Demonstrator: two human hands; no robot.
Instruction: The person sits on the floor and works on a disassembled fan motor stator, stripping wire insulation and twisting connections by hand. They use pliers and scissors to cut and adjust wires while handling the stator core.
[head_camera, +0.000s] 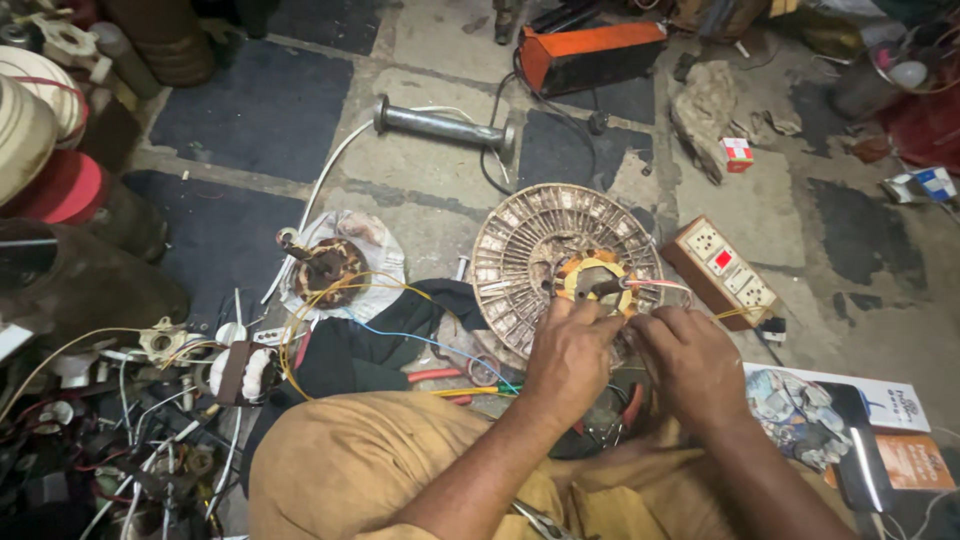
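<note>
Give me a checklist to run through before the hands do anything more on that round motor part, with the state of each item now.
1. Both hands on the work: left hand and right hand rest on the round motor part: ok.
2. Motor part lies flat on the floor: ok.
3. Wires at the hub free of tangles: cannot tell.
4. Socket board clear of the work: not ok, it lies right beside.
5. Pliers within reach: ok, by the knee.
</note>
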